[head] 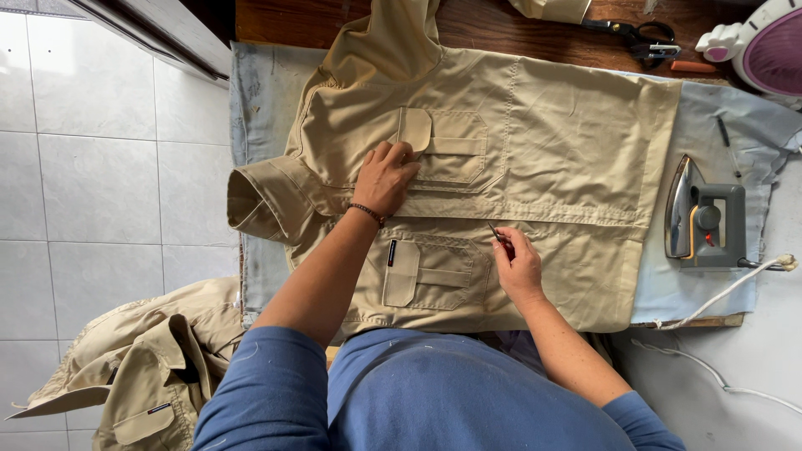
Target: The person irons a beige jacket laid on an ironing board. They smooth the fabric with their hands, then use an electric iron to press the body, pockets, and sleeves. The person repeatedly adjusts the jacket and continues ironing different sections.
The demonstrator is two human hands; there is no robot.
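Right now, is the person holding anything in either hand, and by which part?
The right hand pinches a small dark tool by its lower end, tip on the khaki shirt. The left hand holds nothing, pressing flat on the shirt.

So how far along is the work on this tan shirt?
Done: the tan shirt lies spread flat on the board, front closed. In hand: the left hand presses it while the right hand works a small tool at the placket. Left: another shirt waits beside; the iron stands unused.

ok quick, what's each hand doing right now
Left hand: open, pressed flat on the tan shirt.
Right hand: fingers pinched shut on a small dark tool, over the shirt's front.
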